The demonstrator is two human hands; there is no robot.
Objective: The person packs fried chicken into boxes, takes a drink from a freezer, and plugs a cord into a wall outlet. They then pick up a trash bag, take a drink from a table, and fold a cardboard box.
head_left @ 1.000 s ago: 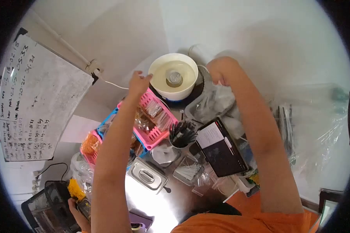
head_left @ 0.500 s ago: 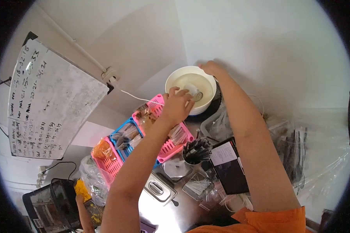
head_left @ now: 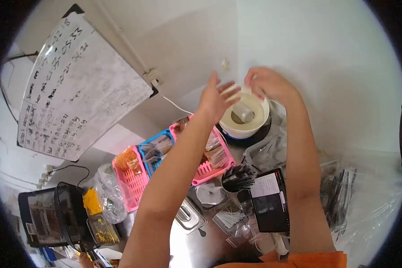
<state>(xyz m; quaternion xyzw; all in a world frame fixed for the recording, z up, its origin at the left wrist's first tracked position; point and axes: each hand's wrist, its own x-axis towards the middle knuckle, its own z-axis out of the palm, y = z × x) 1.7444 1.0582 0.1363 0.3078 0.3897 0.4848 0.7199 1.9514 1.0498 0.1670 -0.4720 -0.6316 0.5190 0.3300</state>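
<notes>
My left hand (head_left: 216, 99) is raised at the left side of a white tub (head_left: 248, 133), fingers spread and nothing in them. Over the tub's far rim hovers my right hand (head_left: 272, 85), its fingers loosely bent, apart and slightly blurred, with nothing visible in them. Pale, cream-coloured contents fill part of the tub. A clear cup (head_left: 244, 113) lies tilted inside, touched by neither hand. Above the left hand, against the wall, shows a small blurred yellowish thing (head_left: 226, 65) I cannot identify.
Pink (head_left: 131, 185) and blue baskets (head_left: 148, 166) with packets stand left of the tub. Nearer are a holder of black utensils (head_left: 237, 178), a black tablet (head_left: 270, 214) and a lidded steel container (head_left: 187, 216). Another person's hand (head_left: 85, 260) shows bottom left.
My left hand has lifted out of the tub, leaving the cup inside. My right hand has let go of the rim. The camera view has shifted.
</notes>
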